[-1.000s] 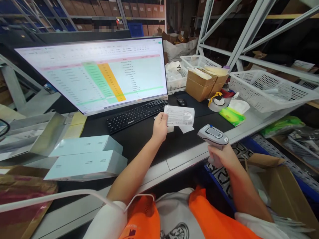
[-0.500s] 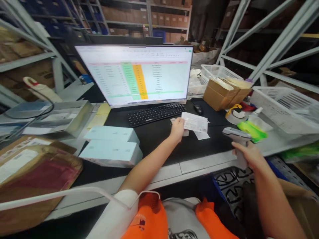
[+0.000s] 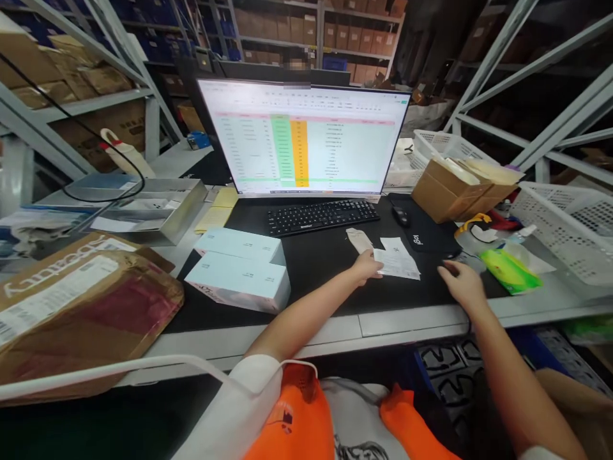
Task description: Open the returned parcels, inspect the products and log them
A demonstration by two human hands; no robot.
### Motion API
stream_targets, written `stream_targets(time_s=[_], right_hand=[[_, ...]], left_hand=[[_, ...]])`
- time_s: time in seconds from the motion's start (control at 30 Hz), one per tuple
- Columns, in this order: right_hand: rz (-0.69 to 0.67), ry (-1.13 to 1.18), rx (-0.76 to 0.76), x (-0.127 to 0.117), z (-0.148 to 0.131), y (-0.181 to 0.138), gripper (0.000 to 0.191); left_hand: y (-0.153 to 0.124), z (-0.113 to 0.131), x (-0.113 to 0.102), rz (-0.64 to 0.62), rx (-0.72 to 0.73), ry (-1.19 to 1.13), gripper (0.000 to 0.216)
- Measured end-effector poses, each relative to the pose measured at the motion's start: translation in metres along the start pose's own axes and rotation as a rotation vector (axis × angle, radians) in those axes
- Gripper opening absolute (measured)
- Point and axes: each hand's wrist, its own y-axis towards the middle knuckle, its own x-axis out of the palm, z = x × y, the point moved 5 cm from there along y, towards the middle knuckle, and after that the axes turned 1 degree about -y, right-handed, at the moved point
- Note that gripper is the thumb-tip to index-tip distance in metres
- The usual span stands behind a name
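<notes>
My left hand (image 3: 366, 265) reaches over the black desk mat (image 3: 325, 268) and pinches the near edge of a white printed paper slip (image 3: 398, 262) that lies flat on the mat. A smaller slip (image 3: 359, 239) lies just behind it. My right hand (image 3: 460, 282) is down at the mat's right edge, curled over a grey barcode scanner (image 3: 460, 256). Only the scanner's head shows beyond my knuckles.
A monitor (image 3: 306, 137) with a spreadsheet, a keyboard (image 3: 322, 216) and a mouse (image 3: 400, 216) stand behind. Two pale blue boxes (image 3: 239, 271) lie left, a brown parcel (image 3: 71, 300) nearer. Cardboard boxes (image 3: 450, 191), white baskets (image 3: 565, 223) and a green tissue pack (image 3: 507, 271) are right.
My left hand has lowered the paper slip from the air onto the mat. My right hand has come down with the scanner to the desk. The view has swung left.
</notes>
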Motion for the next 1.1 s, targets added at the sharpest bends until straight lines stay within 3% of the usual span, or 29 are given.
stream_targets(time_s=[0.07, 0.13, 0.27, 0.57, 0.7, 0.87, 0.97, 1.1], right_hand=[[-0.166, -0.046, -0.006, 0.024, -0.029, 0.006, 0.049], [-0.214, -0.064, 0.024, 0.039, -0.047, 0.017, 0.055], [-0.244, -0.064, 0.062, 0.051, -0.061, 0.034, 0.057], [-0.32, -0.127, -0.035, 0.067, -0.084, 0.03, 0.052], [-0.342, -0.228, -0.154, 0.081, -0.11, 0.036, 0.044], [-0.34, -0.403, -0.144, 0.091, -0.151, 0.056, 0.057], [-0.359, -0.486, -0.141, 0.099, -0.171, 0.064, 0.047], [-0.327, -0.516, -0.162, 0.098, -0.184, 0.067, 0.025]], left_hand=[[-0.002, -0.002, 0.002, -0.06, -0.025, 0.055, 0.05], [-0.004, -0.004, 0.005, -0.111, -0.052, 0.108, 0.048], [-0.007, -0.004, 0.008, -0.151, -0.064, 0.187, 0.048], [-0.01, -0.004, 0.014, -0.163, -0.024, 0.159, 0.05], [-0.008, -0.005, 0.015, -0.207, -0.017, 0.096, 0.052], [-0.005, -0.007, 0.015, -0.217, 0.007, 0.06, 0.059], [-0.005, -0.008, 0.014, -0.193, 0.006, 0.051, 0.065], [-0.005, -0.005, 0.011, -0.121, 0.031, 0.037, 0.092]])
